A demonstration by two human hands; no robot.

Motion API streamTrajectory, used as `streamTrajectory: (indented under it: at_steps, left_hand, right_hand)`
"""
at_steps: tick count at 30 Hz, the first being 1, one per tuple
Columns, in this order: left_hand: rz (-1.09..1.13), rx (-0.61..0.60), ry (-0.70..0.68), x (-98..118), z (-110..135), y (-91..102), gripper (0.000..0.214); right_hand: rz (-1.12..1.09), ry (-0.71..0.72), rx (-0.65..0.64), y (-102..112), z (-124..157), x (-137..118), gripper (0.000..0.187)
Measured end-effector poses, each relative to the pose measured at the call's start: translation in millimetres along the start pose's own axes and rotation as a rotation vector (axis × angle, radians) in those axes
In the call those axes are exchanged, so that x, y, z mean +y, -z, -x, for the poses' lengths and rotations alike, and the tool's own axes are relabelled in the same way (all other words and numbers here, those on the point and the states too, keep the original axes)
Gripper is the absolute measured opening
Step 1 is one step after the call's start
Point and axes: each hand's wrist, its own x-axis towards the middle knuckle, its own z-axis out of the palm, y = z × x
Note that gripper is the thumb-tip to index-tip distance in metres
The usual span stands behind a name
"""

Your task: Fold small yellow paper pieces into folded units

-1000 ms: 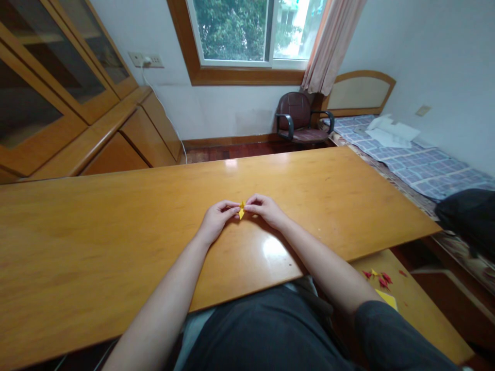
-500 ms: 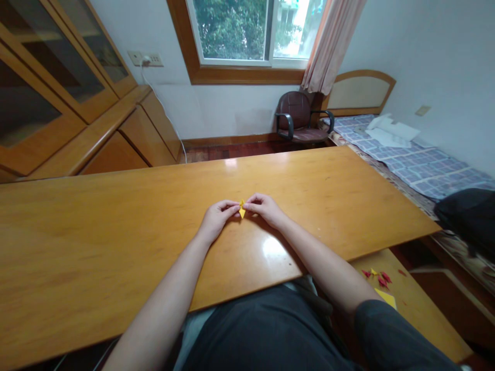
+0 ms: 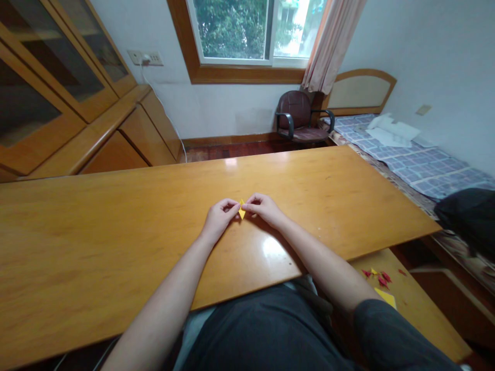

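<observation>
A small folded piece of yellow paper (image 3: 242, 211) is pinched between both hands just above the long wooden table (image 3: 116, 242). My left hand (image 3: 218, 219) grips its left side with curled fingers. My right hand (image 3: 265, 208) pinches its right side with thumb and fingertips. Both forearms reach out from the near edge of the table. Much of the paper is hidden by the fingertips.
A lower wooden surface (image 3: 421, 309) at the right carries small red and yellow paper pieces (image 3: 379, 278) and a yellow sheet (image 3: 385, 297). Beyond the table stand a dark office chair (image 3: 299, 119), a bed (image 3: 410, 154) and wooden cabinets (image 3: 77, 103).
The hands stay in the same spot. The fingers have shifted slightly on the yellow paper, which now shows a more compact pointed shape.
</observation>
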Motion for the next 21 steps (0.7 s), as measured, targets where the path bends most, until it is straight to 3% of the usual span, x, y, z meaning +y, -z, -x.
streamTrajectory:
  at_steps: [12, 21]
  left_hand:
    - [0.001, 0.040, -0.018, -1.6, -0.3, 2.4, 0.032]
    - [0.056, 0.015, -0.003, -2.6, -2.0, 3.7, 0.035]
  right_hand:
    - [-0.024, 0.038, -0.051, 2.9, -0.1, 3.2, 0.034]
    - [0.015, 0.058, -0.003, 1.4, -0.5, 0.1, 0.035]
